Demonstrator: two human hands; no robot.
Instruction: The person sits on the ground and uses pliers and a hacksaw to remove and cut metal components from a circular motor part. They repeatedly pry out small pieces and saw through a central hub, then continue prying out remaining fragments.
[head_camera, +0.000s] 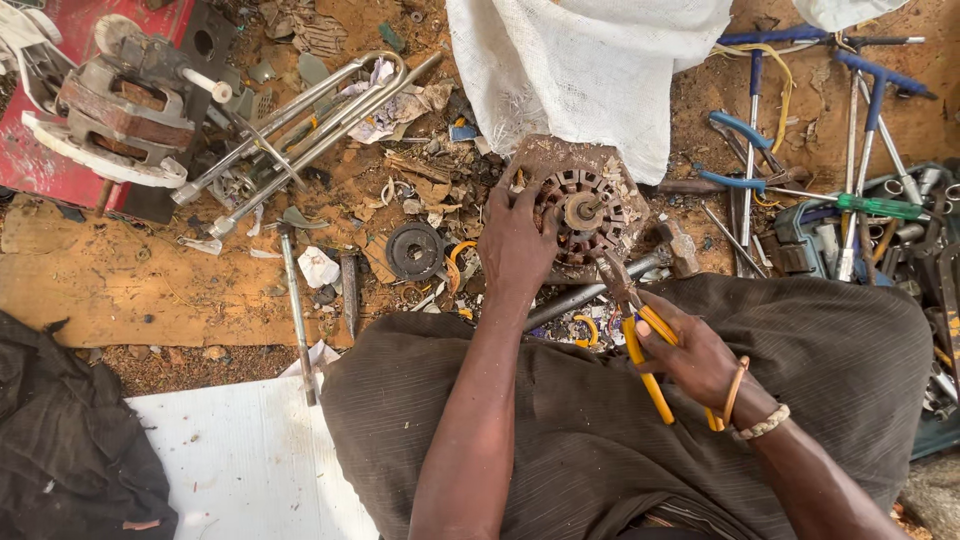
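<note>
A rusty round motor stator (583, 212) with slotted poles lies on the ground in front of my knees. My left hand (515, 245) rests on its left rim, fingers spread over the metal. My right hand (695, 360) grips yellow-handled pliers (635, 325), whose jaws touch the stator's lower right edge. Both forearms reach out over my brown garment (600, 420).
A hammer (640, 270) lies beside the stator. Blue-handled tools and screwdrivers (850, 150) crowd the right. A motor housing (120, 110) sits on a red surface at top left, with chrome tubes (300, 120), a white sack (590, 70), a black disc (414, 250) and a white board (240, 460).
</note>
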